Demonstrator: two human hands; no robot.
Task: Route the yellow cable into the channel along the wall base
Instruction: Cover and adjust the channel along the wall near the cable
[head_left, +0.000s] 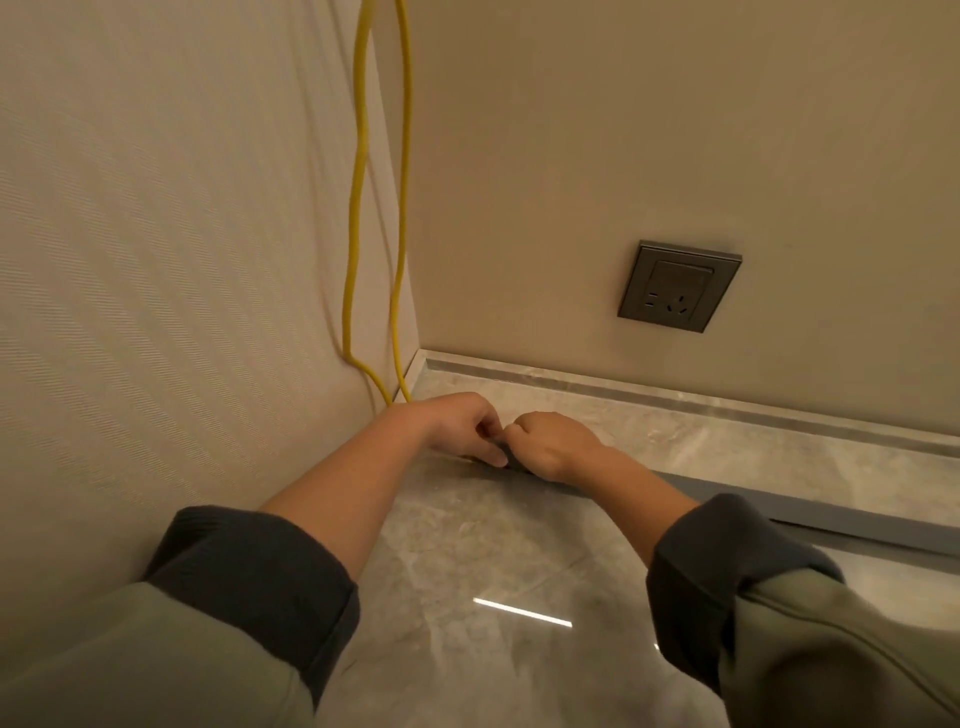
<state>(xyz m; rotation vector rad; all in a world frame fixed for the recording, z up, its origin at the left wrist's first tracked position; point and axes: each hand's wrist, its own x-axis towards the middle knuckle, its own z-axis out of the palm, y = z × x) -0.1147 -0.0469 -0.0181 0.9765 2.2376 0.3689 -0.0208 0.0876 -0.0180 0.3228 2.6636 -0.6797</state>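
Two strands of yellow cable (358, 208) hang down the left wall near the corner and run to the floor, where they pass behind my left hand (457, 426). A grey channel (831, 512) lies on the marble floor, running from my hands toward the right edge. My left hand has its fingers curled at the channel's left end, and my right hand (556, 447) is curled beside it, the two hands touching. Both seem to pinch the channel's end; the cable's end and what lies between the fingers are hidden.
A grey wall socket (679, 286) sits low on the far wall. A marble skirting (675, 395) runs along the base of that wall. The striped left wall (156, 260) meets it at the corner. Glossy floor tile (493, 571) lies between my forearms.
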